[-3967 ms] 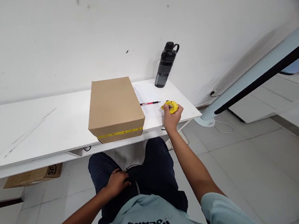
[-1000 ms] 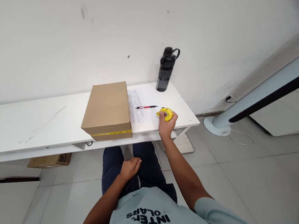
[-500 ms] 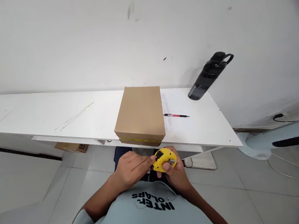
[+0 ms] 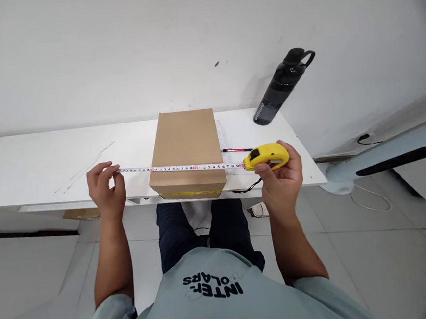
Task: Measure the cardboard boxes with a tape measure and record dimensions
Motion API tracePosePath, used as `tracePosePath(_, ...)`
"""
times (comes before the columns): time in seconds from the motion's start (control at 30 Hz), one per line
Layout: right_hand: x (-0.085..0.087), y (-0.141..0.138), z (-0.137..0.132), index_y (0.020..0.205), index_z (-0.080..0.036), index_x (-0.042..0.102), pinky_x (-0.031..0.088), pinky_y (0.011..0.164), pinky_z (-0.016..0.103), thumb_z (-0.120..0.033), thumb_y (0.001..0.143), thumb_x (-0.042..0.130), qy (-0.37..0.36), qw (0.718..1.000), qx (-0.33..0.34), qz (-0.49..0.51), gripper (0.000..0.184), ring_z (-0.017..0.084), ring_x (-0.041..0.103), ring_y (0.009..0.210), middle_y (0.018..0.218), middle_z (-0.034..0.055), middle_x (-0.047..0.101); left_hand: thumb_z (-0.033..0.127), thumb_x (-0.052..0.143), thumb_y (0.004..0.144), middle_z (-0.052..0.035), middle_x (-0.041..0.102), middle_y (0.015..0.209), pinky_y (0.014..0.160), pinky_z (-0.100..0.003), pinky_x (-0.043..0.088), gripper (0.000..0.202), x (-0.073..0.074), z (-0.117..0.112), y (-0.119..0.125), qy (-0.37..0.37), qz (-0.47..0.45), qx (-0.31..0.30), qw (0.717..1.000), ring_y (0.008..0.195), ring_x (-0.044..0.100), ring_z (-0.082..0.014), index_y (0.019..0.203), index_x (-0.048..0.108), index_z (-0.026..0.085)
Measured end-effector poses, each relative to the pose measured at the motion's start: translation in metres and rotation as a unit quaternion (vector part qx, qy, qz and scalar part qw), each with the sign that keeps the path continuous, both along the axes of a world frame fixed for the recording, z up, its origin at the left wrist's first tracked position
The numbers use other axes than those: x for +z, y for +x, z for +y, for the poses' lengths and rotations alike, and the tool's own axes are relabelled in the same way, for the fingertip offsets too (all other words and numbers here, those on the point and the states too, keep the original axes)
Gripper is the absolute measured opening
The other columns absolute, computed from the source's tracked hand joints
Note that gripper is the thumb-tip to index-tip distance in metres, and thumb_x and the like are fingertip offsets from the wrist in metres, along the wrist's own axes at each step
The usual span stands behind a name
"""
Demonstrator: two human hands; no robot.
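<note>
A yellow tape measure (image 4: 271,155) is gripped in my right hand (image 4: 284,186), to the right of a brown cardboard box (image 4: 187,137). Its white blade (image 4: 208,166) is drawn out leftward, stretching across the front part of the box's top. My left hand (image 4: 106,190) pinches the free end of the blade, well left of the box. A black wrist strap (image 4: 250,187) dangles below the case. Yellow tape runs along the box's front face. Whether the blade touches the cardboard I cannot tell.
The box sits on a narrow white table (image 4: 62,164) against a white wall. A red and black pencil or pen (image 4: 236,150) lies right of it on marked paper. A tall black bottle (image 4: 277,88) stands at the back right. Another carton (image 4: 80,214) is low on the left.
My hands have moved up and apart from in front of my body. The blade has been pulled out of the tape measure and now spans the box. The view has shifted slightly.
</note>
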State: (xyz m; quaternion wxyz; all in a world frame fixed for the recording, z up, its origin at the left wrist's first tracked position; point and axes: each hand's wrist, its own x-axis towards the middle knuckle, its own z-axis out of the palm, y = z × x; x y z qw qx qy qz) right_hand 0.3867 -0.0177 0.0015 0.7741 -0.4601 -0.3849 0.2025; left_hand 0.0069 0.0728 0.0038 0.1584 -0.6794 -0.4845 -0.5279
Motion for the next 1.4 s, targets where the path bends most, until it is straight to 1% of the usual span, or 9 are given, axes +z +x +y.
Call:
tracePosePath(0.13, -0.013, -0.005, 0.006, 0.136, -0.034, 0.062, 0.06, 0.093, 0.04, -0.04, 0.076, 0.086, -0.034, 0.998, 0.003, -0.052, 0.065, 0.022, 0.066, 0.108, 0.126, 0.0048, 0.064, 0.044, 0.054, 0.099, -0.0126, 0.065, 0.125, 0.088, -0.04, 0.058, 0.031, -0.005, 0.001, 0.011, -0.097, -0.006, -0.109, 0.989, 0.109, 0.065, -0.0239, 0.109, 0.074, 0.022)
tracePosePath(0.3, -0.021, -0.02, 0.008, 0.14, -0.037, 0.058, 0.061, 0.094, 0.043, -0.045, 0.079, 0.082, -0.046, 0.994, 0.015, -0.096, 0.066, 0.025, 0.065, 0.113, 0.138, 0.0054, 0.061, 0.074, 0.001, 0.096, -0.0093, 0.056, 0.146, 0.109, -0.05, 0.05, 0.089, 0.001, -0.017, 0.031, -0.173, -0.039, -0.2, 0.964, 0.133, 0.053, -0.0291, 0.126, 0.071, 0.028)
tracePosePath(0.4, -0.024, -0.022, 0.011, 0.142, -0.037, 0.056, 0.06, 0.095, 0.044, -0.046, 0.08, 0.081, -0.048, 0.993, 0.025, -0.107, 0.066, 0.026, 0.065, 0.116, 0.142, 0.0054, 0.059, 0.073, 0.013, 0.098, -0.0075, 0.058, 0.146, 0.116, -0.053, 0.043, 0.076, 0.001, -0.026, 0.044, -0.16, 0.018, -0.212, 0.964, 0.14, 0.048, -0.0301, 0.133, 0.067, 0.031)
tracePosePath(0.5, -0.026, -0.02, 0.013, 0.142, -0.039, 0.055, 0.059, 0.097, 0.043, -0.045, 0.082, 0.079, -0.043, 0.993, 0.033, -0.101, 0.064, 0.025, 0.065, 0.116, 0.138, 0.0043, 0.061, 0.055, 0.048, 0.101, -0.0069, 0.059, 0.146, 0.118, -0.052, 0.04, 0.047, -0.003, -0.034, 0.054, -0.146, 0.042, -0.209, 0.966, 0.138, 0.051, -0.0288, 0.142, 0.058, 0.034)
tracePosePath(0.57, -0.027, -0.018, 0.013, 0.142, -0.039, 0.056, 0.058, 0.098, 0.043, -0.045, 0.083, 0.079, -0.046, 0.993, 0.038, -0.098, 0.064, 0.025, 0.065, 0.116, 0.137, 0.0042, 0.062, 0.044, 0.062, 0.097, -0.0068, 0.059, 0.146, 0.117, -0.051, 0.042, 0.046, -0.007, -0.037, 0.056, -0.146, 0.041, -0.193, 0.969, 0.137, 0.052, -0.0279, 0.142, 0.056, 0.034)
tracePosePath(0.9, -0.009, -0.018, 0.008, 0.131, -0.036, 0.061, 0.058, 0.095, 0.043, -0.048, 0.076, 0.083, -0.081, 0.993, 0.068, -0.044, 0.06, 0.023, 0.064, 0.109, 0.125, 0.0035, 0.064, 0.033, 0.075, 0.089, -0.0055, 0.068, 0.129, 0.108, -0.052, 0.052, 0.027, -0.006, -0.039, 0.056, -0.112, 0.0, -0.171, 0.979, 0.125, 0.062, -0.027, 0.115, 0.069, 0.03)
tracePosePath(1.07, 0.006, -0.026, -0.028, 0.115, -0.032, 0.065, 0.06, 0.072, 0.031, -0.043, 0.069, 0.09, -0.054, 0.996, 0.065, -0.038, 0.053, 0.017, 0.065, 0.085, 0.103, 0.001, 0.065, 0.023, 0.078, 0.085, -0.0028, 0.069, 0.124, 0.1, -0.051, 0.056, 0.025, 0.009, -0.067, 0.062, -0.063, 0.02, -0.183, 0.981, 0.118, 0.065, -0.0268, 0.106, 0.071, 0.033)
tracePosePath(1.27, 0.004, -0.056, -0.066, 0.107, -0.03, 0.061, 0.057, 0.059, 0.027, -0.047, 0.066, 0.091, -0.096, 0.982, 0.161, -0.001, 0.054, 0.015, 0.065, 0.07, 0.091, -0.0009, 0.067, 0.04, 0.086, 0.077, 0.0005, 0.071, 0.099, 0.103, -0.043, 0.051, 0.027, 0.01, -0.103, 0.117, 0.0, 0.133, -0.32, 0.938, 0.093, 0.07, -0.0181, 0.096, 0.07, 0.029)
tracePosePath(1.4, -0.015, -0.058, -0.072, 0.108, -0.029, 0.06, 0.056, 0.06, 0.026, -0.042, 0.068, 0.091, -0.136, 0.967, 0.205, 0.073, 0.052, 0.014, 0.065, 0.068, 0.088, -0.0021, 0.069, 0.078, 0.068, 0.076, -0.0043, 0.069, 0.1, 0.11, -0.047, 0.046, 0.057, -0.001, -0.101, 0.149, -0.009, 0.131, -0.326, 0.936, 0.097, 0.069, -0.0213, 0.1, 0.065, 0.026)
